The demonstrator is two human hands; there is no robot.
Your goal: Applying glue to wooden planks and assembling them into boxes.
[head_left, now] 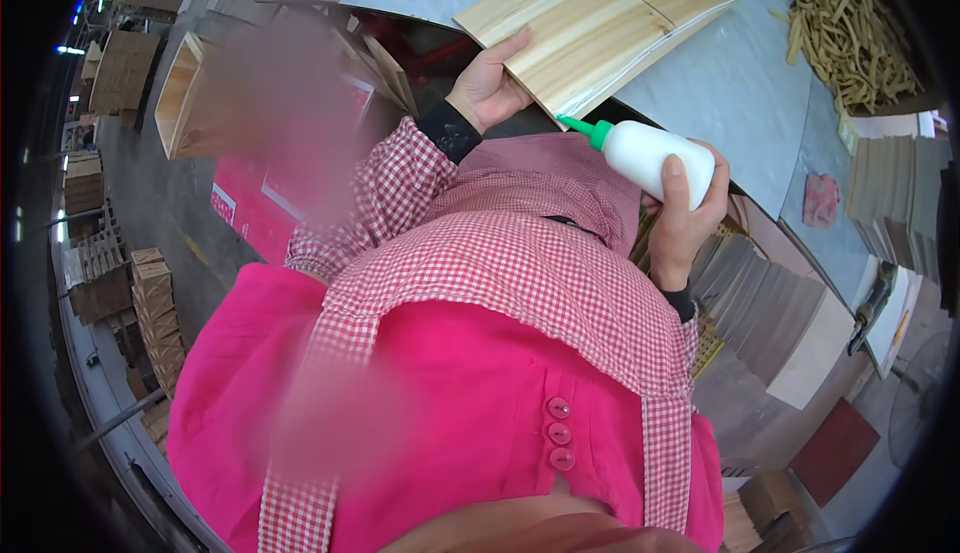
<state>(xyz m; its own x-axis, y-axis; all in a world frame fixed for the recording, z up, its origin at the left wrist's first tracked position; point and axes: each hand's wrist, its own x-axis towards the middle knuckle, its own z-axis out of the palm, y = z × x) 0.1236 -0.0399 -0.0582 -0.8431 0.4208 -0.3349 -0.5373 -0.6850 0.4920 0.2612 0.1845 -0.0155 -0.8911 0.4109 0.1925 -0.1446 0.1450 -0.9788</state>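
Note:
A pale pine board (590, 33) lies tilted over the edge of the worktable, a thin dark line crossing its far part. My left hand (492, 85) grips its near left corner, thumb on the top face. In my right hand (692, 215) is a white squeeze bottle (655, 158) with a green nozzle, which looks like a glue bottle. Its tip touches or nearly touches the board's near corner. A whitish, shiny line runs along the board's right-hand edge.
The grey-topped worktable (745, 103) carries a box of thin wood strips (850, 38), a pink cloth (821, 200) and stacked thin boards (895, 193). More panels (760, 303) stand below, right of me. A wooden frame (182, 98) and stacked wood blocks (155, 303) are at left.

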